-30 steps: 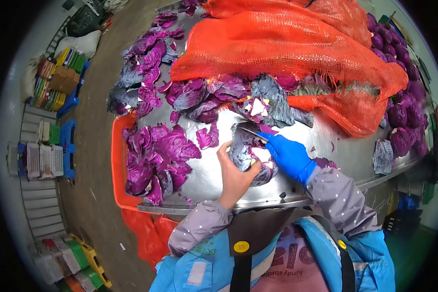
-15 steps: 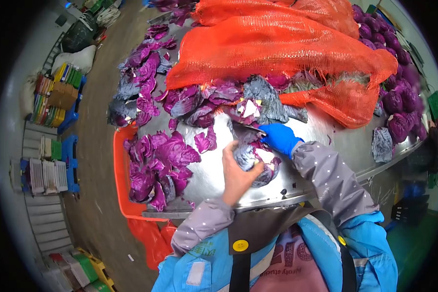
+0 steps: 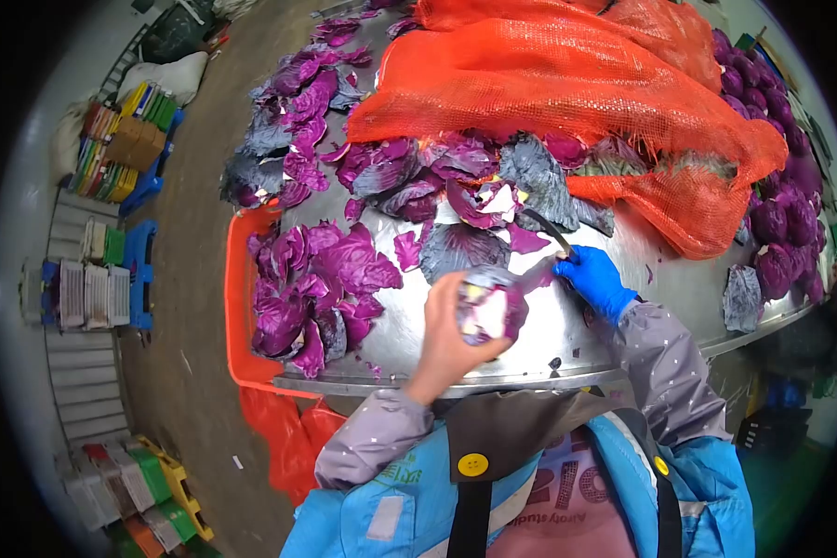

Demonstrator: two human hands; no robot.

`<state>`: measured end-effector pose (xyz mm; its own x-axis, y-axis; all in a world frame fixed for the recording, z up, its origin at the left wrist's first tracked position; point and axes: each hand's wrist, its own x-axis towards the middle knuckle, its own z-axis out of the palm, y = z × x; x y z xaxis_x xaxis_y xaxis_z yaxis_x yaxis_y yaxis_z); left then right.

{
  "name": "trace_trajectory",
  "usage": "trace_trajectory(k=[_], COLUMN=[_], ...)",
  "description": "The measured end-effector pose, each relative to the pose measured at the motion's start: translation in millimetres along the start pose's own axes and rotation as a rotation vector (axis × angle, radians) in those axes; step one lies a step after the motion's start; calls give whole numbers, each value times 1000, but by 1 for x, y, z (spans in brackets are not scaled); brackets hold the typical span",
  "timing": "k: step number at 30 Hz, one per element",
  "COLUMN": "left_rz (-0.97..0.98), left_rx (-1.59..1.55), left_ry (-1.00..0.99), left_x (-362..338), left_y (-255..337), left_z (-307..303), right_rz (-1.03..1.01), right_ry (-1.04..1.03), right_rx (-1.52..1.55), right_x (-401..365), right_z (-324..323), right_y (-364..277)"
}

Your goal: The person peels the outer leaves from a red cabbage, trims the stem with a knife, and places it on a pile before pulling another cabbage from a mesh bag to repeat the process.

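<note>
My bare left hand (image 3: 451,339) grips a red cabbage (image 3: 490,305) from its left side, with the pale cut base facing up. To its right, my right hand (image 3: 597,282) in a blue glove is closed around the handle of a knife (image 3: 547,226), whose dark curved blade points up and left. A wide dark outer leaf (image 3: 463,251) lies on the metal table (image 3: 660,307) just beyond the cabbage. More trimmed leaves (image 3: 418,177) are heaped behind it.
An orange crate (image 3: 242,325) holds purple leaves at the table's left end. Red mesh sacks (image 3: 567,93) cover the back. Whole cabbages (image 3: 786,214) are piled at the right. Stacked crates (image 3: 93,293) stand on the floor at left.
The cabbage is now turned with its cut base up and sits apart from my right hand. My right hand has moved right with the knife. A large dark leaf now lies behind the cabbage.
</note>
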<state>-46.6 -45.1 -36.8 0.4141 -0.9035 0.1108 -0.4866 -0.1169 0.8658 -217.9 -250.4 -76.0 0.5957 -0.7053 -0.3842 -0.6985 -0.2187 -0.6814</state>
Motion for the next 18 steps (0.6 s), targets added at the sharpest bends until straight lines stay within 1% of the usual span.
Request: trace_trajectory(k=[1,3,4,6,7,9,11,12,13,15,16,17,18], left_rz=[45,67,70,-2,0,-71,-55,-35,-16,-8,-1,-2,0], left_rx=[106,156,155,169,163,151,138,160,183,202,224,222,228], left_ry=[21,39,29,91,89,86,84,90,97,105,119,115,113], left_x=[-1,1,1,5,8,14,20,21,22,22,22,23,23], left_y=[9,15,15,14,14,14,17,18,18,19,20,20,20], left_z=[8,15,15,15,15,15,18,20,22,26,27,28,28], right_rz=[-6,-55,-47,-92,-87,-367,-559,-569,-563,-418,-375,-370,-324], right_ry=[-3,20,23,126,128,198,219,168,173,160,178,178,156], right_rx=[-2,-359,-354,-127,-131,-27,107,113,113,72,-42,-41,-93], right_x=[1,-3,-10,-28,-38,-61,-75,-78,-82,-87,-88,-88,-87], right_z=[-3,-8,-11,-19,-22,-18,1,8,13,21,26,27,26], right_y=[-3,-11,-15,-28,-38,-56,-59,-61,-61,-62,-62,-65,-69])
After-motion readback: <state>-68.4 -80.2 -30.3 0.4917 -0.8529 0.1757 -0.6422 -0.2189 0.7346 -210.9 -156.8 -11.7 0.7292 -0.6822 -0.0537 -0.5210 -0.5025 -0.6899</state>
